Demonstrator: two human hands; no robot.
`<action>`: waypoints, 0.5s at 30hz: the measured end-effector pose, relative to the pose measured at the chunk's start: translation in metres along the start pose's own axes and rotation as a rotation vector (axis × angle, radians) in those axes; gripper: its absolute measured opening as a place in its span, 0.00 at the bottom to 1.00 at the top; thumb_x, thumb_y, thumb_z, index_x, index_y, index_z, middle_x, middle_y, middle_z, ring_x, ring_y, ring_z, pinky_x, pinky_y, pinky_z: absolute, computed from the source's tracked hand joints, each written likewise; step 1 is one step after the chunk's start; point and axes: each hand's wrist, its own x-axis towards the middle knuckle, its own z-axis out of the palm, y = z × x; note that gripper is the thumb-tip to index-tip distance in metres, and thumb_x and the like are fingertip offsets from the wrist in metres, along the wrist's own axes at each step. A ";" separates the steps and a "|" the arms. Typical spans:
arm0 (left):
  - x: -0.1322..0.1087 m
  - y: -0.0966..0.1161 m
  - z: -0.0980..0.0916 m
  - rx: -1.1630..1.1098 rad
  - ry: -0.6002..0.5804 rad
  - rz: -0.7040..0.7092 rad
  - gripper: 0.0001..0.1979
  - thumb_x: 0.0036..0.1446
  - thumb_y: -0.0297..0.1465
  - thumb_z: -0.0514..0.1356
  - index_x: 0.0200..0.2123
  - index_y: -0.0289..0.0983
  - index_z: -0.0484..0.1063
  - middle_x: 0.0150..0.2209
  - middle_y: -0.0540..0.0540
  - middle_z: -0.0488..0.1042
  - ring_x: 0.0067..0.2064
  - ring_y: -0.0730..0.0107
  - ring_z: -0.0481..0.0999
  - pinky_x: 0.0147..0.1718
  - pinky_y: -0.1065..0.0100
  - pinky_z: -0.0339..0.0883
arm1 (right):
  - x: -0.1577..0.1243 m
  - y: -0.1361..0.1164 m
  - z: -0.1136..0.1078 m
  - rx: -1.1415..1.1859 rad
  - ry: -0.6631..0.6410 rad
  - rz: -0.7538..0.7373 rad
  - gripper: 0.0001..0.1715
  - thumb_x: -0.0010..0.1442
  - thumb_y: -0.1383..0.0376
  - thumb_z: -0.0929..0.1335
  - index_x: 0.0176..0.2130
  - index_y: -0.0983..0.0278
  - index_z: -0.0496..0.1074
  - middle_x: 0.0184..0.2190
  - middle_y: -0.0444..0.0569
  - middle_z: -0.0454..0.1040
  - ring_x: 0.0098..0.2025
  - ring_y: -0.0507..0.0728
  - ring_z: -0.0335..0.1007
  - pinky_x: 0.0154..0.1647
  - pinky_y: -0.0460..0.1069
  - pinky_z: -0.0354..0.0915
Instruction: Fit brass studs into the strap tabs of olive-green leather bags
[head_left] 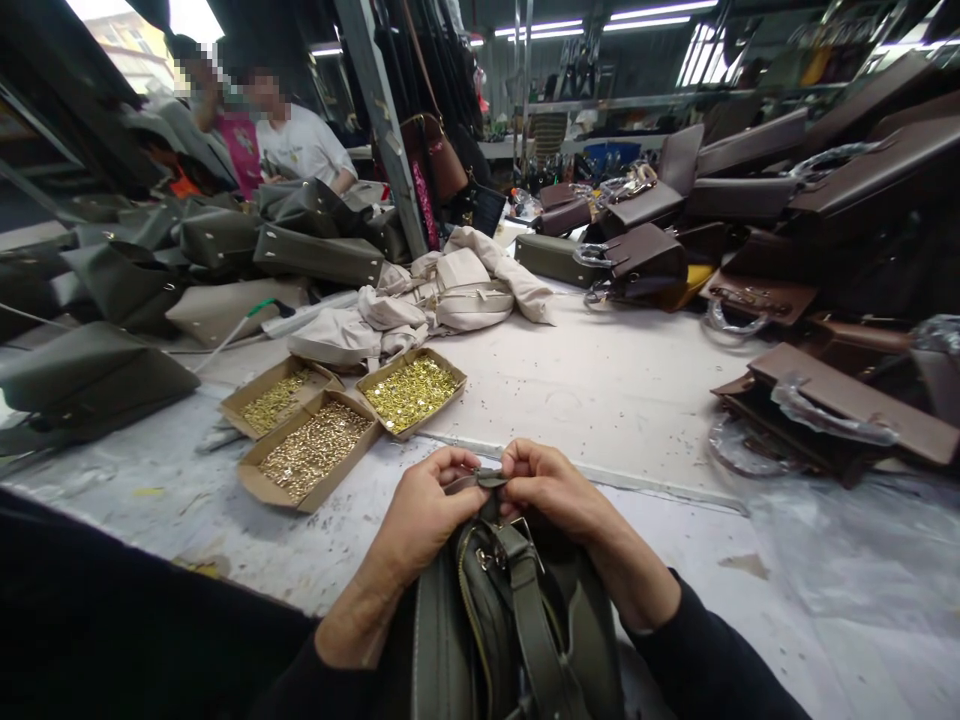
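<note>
in the head view, the left hand [420, 515] and right hand [562, 490] each pinch an olive strap [492, 480] between thumb and curled fingers, just above the olive handbag [436, 640] at the near side of the table [592, 390]. three cardboard trays [264, 489] of gold-coloured metal fittings [311, 450] sit beyond the left hand.

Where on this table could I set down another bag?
The widest free patch of the table, lightly speckled, lies between the boxes of gold fittings and the brown bags heaped at right. A smaller one lies nearer than those boxes, beside the left hand. Beige pieces crowd the back middle; olive bags, the back left.
</note>
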 end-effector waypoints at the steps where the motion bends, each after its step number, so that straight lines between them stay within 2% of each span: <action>1: 0.000 0.001 0.000 -0.004 -0.004 -0.008 0.21 0.43 0.36 0.67 0.41 0.35 0.69 0.38 0.43 0.81 0.38 0.66 0.77 0.36 0.69 0.67 | 0.000 0.000 0.000 0.021 -0.004 0.012 0.18 0.41 0.67 0.69 0.35 0.63 0.63 0.24 0.39 0.71 0.23 0.50 0.69 0.26 0.42 0.63; 4: -0.001 0.005 0.000 0.012 -0.004 -0.025 0.22 0.42 0.36 0.68 0.41 0.35 0.69 0.37 0.44 0.81 0.37 0.66 0.77 0.36 0.69 0.67 | -0.001 0.001 -0.001 0.023 -0.038 0.000 0.19 0.42 0.66 0.70 0.37 0.64 0.65 0.25 0.39 0.72 0.25 0.51 0.69 0.28 0.43 0.65; 6: -0.003 0.009 -0.001 0.029 0.002 -0.026 0.23 0.42 0.36 0.67 0.42 0.35 0.70 0.38 0.44 0.81 0.38 0.65 0.77 0.37 0.69 0.67 | -0.003 0.002 -0.001 -0.071 -0.023 -0.089 0.16 0.45 0.67 0.69 0.37 0.64 0.67 0.27 0.39 0.71 0.26 0.50 0.67 0.28 0.42 0.62; 10: -0.006 0.014 0.000 0.086 0.003 0.036 0.20 0.43 0.34 0.66 0.42 0.35 0.70 0.41 0.44 0.80 0.44 0.61 0.79 0.44 0.66 0.69 | -0.010 0.001 0.005 -0.393 0.115 -0.294 0.11 0.49 0.72 0.66 0.35 0.63 0.69 0.27 0.38 0.70 0.27 0.49 0.61 0.27 0.43 0.55; 15: -0.009 0.014 0.001 0.171 0.002 0.101 0.20 0.48 0.35 0.67 0.45 0.36 0.71 0.45 0.42 0.80 0.49 0.56 0.79 0.51 0.60 0.68 | -0.018 -0.009 0.012 -0.618 0.223 -0.308 0.12 0.51 0.75 0.68 0.36 0.62 0.69 0.26 0.36 0.70 0.28 0.49 0.63 0.29 0.44 0.54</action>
